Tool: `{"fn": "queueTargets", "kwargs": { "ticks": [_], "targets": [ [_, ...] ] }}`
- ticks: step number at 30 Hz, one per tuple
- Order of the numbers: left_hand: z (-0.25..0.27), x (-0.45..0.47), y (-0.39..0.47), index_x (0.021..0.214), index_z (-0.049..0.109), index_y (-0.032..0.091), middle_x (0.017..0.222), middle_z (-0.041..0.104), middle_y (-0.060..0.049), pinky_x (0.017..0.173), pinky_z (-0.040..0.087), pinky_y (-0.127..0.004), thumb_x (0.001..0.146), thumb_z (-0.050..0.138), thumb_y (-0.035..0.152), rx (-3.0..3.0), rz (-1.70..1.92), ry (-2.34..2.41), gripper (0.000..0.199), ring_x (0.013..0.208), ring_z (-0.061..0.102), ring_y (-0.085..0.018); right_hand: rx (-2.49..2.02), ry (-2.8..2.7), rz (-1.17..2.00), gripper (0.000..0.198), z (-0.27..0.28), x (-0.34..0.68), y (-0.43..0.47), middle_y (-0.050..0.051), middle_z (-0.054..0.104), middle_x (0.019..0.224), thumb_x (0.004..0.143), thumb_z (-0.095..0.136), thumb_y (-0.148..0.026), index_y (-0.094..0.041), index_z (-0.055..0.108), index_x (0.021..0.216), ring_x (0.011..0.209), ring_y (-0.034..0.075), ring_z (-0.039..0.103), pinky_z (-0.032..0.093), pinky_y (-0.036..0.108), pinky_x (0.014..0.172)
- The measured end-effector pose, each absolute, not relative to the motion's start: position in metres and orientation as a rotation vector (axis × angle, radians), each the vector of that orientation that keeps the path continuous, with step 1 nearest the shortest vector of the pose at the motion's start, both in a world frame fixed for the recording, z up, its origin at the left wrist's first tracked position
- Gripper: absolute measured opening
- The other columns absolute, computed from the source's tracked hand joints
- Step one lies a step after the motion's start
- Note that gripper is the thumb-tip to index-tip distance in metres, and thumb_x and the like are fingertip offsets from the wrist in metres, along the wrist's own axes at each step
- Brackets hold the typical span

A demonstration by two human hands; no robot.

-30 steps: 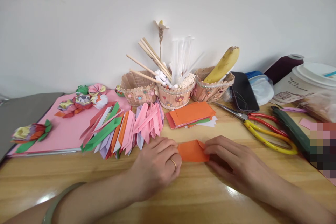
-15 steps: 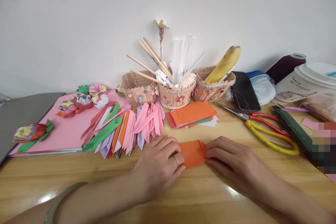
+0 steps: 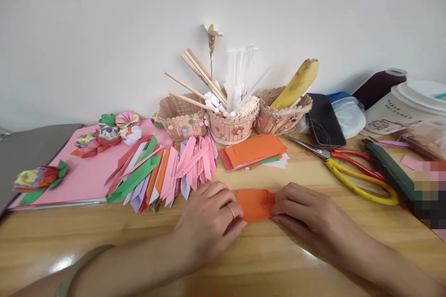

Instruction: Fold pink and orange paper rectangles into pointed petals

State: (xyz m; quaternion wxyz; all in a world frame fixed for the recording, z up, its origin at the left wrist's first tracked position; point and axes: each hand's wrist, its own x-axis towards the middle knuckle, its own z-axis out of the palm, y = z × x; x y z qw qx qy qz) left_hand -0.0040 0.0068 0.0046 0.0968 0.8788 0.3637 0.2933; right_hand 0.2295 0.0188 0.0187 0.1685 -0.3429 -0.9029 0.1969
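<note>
- Far left of frame: a paper flower (image 3: 38, 178) on a pink sheet (image 3: 81, 178); more paper blooms (image 3: 109, 134) farther back on it.
- Left of centre: folded paper strips (image 3: 169, 176) in mixed colours, heaped in a slanting row just beyond the left hand.
- Lower centre, left side: left hand (image 3: 214, 222), ring on one finger, closed over the left end of the orange paper; fingers hide that end, so how far they overlap it cannot be told.
- Lower centre: orange paper (image 3: 256, 206) low over the tabletop (image 3: 261, 260), between the hands. Long axis appears to run roughly left–right, so one hand has each end; neither is nearer, both touch it. A small fold shows at its upper right corner, beside the right fingertips.
- Centre, above the orange paper: paper stack (image 3: 256, 148), orange sheet uppermost, apart from both hands.
- Right of centre: right hand (image 3: 301, 211), narrow pinch on the right edge; thumb contact partly hidden.
- Farther right: scissors (image 3: 327, 154), beyond the right hand, untouched.
</note>
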Motion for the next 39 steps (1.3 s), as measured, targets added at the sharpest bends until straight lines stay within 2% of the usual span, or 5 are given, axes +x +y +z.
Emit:
{"fn": "queueTargets", "kwargs": {
  "ticks": [11,26,39],
  "targets": [
    [0.004,-0.003,0.007,0.075,0.059,0.016,0.073,0.059,-0.002,0.064,0.041,-0.031,0.092,0.048,0.023,2.467,0.797,1.129,0.022,0.073,0.05,-0.017,-1.031,-2.538,0.622,0.016,0.014,0.231,0.019,0.003,0.057,0.08,0.094,0.044,-0.021,-0.019,0.057,0.083,0.074,0.016,0.054,0.043,0.028,0.065],
    [0.006,0.007,0.007,0.07,0.056,0.015,0.071,0.058,-0.001,0.066,0.039,-0.034,0.082,0.059,0.017,2.446,0.57,1.374,0.013,0.076,0.049,-0.019,-1.255,-2.481,0.559,0.017,0.011,0.219,0.016,0.003,0.052,0.076,0.092,0.043,-0.02,-0.02,0.048,0.076,0.069,0.017,0.051,0.041,0.03,0.061],
    [0.003,0.01,0.009,0.067,0.056,0.016,0.068,0.057,0.0,0.063,0.039,-0.034,0.076,0.061,0.014,2.517,0.608,1.417,0.011,0.072,0.05,-0.02,-1.309,-2.461,0.567,0.015,0.013,0.215,0.017,0.003,0.052,0.074,0.088,0.045,-0.016,-0.019,0.048,0.074,0.067,0.018,0.051,0.04,0.031,0.06]
  ]
}}
